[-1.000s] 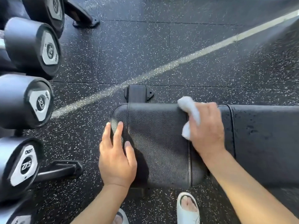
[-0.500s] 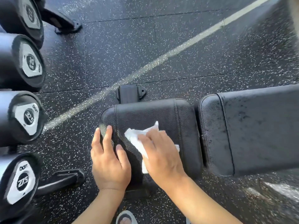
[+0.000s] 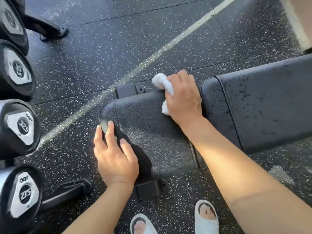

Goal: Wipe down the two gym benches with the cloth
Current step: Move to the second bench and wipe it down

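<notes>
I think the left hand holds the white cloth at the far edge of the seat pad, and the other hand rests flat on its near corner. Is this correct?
Not quite: the head view shows the right hand holding the white cloth at the seat pad's far edge. The left hand rests flat on its near corner.

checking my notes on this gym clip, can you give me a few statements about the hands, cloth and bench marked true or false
1. The right hand grips a white cloth. True.
2. The cloth lies at the near edge of the seat pad. False: it is at the far edge, beside the gap to the long pad.
3. The left hand rests flat on the seat pad's corner, holding nothing. True.
4. The dumbbells stand to the person's right. False: they are on the left.
</notes>
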Action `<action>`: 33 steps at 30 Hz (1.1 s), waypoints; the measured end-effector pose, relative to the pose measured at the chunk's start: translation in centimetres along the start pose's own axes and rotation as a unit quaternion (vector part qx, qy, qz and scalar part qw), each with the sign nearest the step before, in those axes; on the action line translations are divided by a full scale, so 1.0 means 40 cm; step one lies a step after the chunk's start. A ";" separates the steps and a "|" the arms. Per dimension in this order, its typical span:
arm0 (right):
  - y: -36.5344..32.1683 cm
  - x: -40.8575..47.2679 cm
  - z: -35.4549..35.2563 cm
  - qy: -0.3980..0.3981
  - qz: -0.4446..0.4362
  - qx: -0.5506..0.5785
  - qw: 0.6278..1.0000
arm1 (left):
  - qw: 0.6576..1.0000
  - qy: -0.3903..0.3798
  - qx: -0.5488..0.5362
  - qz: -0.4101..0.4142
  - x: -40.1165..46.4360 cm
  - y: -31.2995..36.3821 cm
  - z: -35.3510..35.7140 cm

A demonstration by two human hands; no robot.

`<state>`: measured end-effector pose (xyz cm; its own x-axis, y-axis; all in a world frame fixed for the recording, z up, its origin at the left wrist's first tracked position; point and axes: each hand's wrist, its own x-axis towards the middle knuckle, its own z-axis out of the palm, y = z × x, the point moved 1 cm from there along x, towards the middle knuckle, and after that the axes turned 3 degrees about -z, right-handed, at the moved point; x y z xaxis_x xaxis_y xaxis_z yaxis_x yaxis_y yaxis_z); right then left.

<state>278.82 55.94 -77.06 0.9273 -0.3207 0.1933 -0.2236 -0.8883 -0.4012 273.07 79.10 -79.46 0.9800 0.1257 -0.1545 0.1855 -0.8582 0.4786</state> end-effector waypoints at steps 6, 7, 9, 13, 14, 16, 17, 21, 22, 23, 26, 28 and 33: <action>-0.077 -0.250 -0.028 -0.039 -0.055 0.015 0.998 | 1.000 -0.003 -0.022 -0.003 -0.003 -0.008 -0.003; -0.099 -0.320 -0.030 -0.055 -0.083 0.031 0.995 | 1.000 -0.002 -0.023 -0.004 -0.002 -0.008 -0.003; -0.125 -0.442 -0.037 -0.083 -0.150 0.042 0.984 | 1.000 -0.002 -0.023 0.000 -0.001 -0.011 -0.003; -0.041 -0.430 -0.058 -0.115 -0.208 0.016 0.971 | 1.000 0.001 -0.028 0.003 -0.003 -0.017 -0.002; -0.014 -0.384 -0.059 -0.110 -0.180 0.016 0.977 | 1.000 0.003 -0.030 0.005 -0.002 -0.016 -0.002; 0.022 -0.284 -0.045 -0.064 -0.097 0.005 0.993 | 1.000 0.007 -0.029 0.006 0.002 -0.017 0.001; 0.013 -0.245 -0.034 -0.024 -0.044 0.001 0.999 | 1.000 0.007 -0.028 0.005 0.001 -0.017 0.003; -0.136 -0.232 0.037 -0.019 -0.039 0.013 0.999 | 1.000 0.009 -0.028 0.000 -0.004 -0.011 -0.001; -0.181 -0.258 0.046 -0.036 -0.066 0.030 0.997 | 1.000 0.009 -0.028 -0.001 -0.004 -0.010 -0.003; -0.212 -0.289 0.052 -0.034 -0.079 0.054 0.995 | 1.000 0.008 -0.027 -0.002 -0.002 -0.009 -0.005; -0.207 -0.385 0.050 -0.003 -0.092 0.082 0.992 | 1.000 0.011 -0.020 -0.001 0.001 -0.010 -0.001; -0.139 -0.442 0.032 0.008 -0.125 0.062 0.990 | 1.000 0.018 -0.018 0.001 -0.001 -0.014 0.003; 0.068 -0.430 -0.064 -0.021 -0.151 0.056 0.987 | 0.999 0.029 -0.020 0.004 -0.002 -0.014 0.008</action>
<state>261.49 58.22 -79.19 0.9586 -0.0319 0.2831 0.0965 -0.8985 -0.4282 272.85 79.41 -79.98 0.9839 0.1480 -0.1004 0.1786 -0.8390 0.5140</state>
